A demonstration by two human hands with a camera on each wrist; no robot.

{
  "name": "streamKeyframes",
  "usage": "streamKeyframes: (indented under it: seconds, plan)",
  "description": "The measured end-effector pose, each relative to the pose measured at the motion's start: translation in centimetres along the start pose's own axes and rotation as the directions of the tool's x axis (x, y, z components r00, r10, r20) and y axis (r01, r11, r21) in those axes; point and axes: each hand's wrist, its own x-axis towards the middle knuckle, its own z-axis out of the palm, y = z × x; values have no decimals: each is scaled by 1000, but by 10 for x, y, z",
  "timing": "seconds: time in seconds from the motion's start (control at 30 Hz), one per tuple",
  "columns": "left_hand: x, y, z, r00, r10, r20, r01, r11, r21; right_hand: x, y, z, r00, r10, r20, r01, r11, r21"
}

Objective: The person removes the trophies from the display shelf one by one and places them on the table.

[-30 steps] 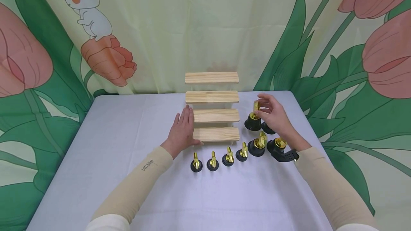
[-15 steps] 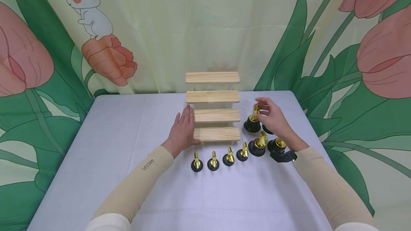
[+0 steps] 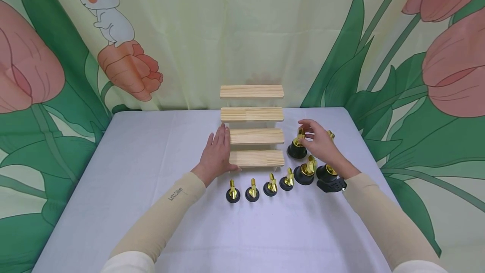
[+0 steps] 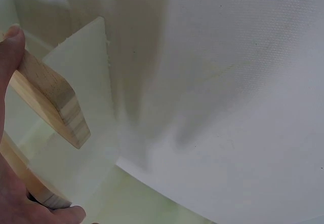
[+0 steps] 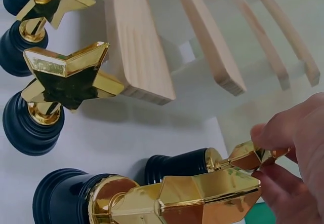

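Note:
My right hand (image 3: 318, 142) pinches the gold star top of a black-based star trophy (image 3: 297, 151) at the right side of the stepped wooden shelf (image 3: 251, 114). In the right wrist view, thumb and fingers meet on the star of this trophy (image 5: 177, 166), which is partly hidden by a nearer trophy (image 5: 182, 198). Whether its base touches the table cannot be told. My left hand (image 3: 214, 155) lies with straight fingers along the shelf's left side. The left wrist view shows its thumb and a finger touching the ends of two boards (image 4: 50, 92).
Several small star trophies (image 3: 252, 193) stand in a row before the shelf. Larger ones, such as a black-based trophy (image 3: 304, 174), stand at the right, some partly behind my right hand and watch strap (image 3: 331, 185). A printed curtain (image 3: 250, 33) hangs behind the white-covered table (image 3: 159, 146).
My right hand has drawn the pinched trophy slightly toward me and a little left. Another trophy's gold top now shows behind the hand. The left hand stays against the shelf.

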Motion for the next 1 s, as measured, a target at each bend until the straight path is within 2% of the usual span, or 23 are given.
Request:
streamKeyframes:
  seconds: [0.47, 1.0]
  plan:
    - [-1, 2, -2, 1000, -9, 7, 9, 1000, 10, 0, 6, 7, 999, 0, 40, 2, 999, -48]
    - [0, 1, -2, 1000, -19, 18, 19, 1000, -23, -2, 6, 5, 1000, 5, 6, -4, 992, -129]
